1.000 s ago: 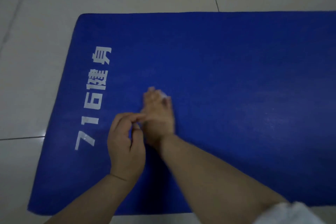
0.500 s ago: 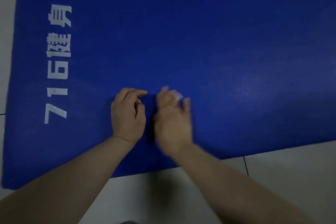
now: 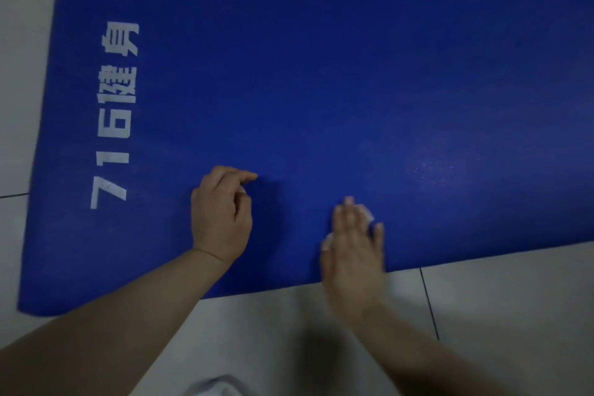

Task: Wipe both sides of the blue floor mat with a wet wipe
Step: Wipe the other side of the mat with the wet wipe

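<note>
Both hands are down on the mat right now: the right hand [image 3: 353,244] lies flat near the front edge with its fingers fairly straight, pressing the wet wipe [image 3: 366,214] into the surface — only small white bits of it peek out past the fingertips, so how it's folded I can't tell. It's a bit blurred too. The left hand [image 3: 221,219] rests on the mat just beside it, fingers curled loosely with the forefinger poking out, holding nothing, more like an anchor. The blue floor mat [image 3: 321,74] lies flat on the pale tiled floor [image 3: 514,315], printed side up. Its long axis runs left to right across the view, tilted a little so the front edge climbs toward the right; the short end with rounded corners sits at the left, and the far end runs out of view on the right. The white lettering [image 3: 117,112] runs along that short end, read sideways from here. My take on doing this step well — keep the palm flat so the whole wipe stays in contact, work in overlapping strokes along the length, and let the left hand pin the mat so it doesn't creep on the tiles. A faint sheen to the right of the wiping hand may be dampness. The underside looks not yet done, judging by how it lies.
</note>
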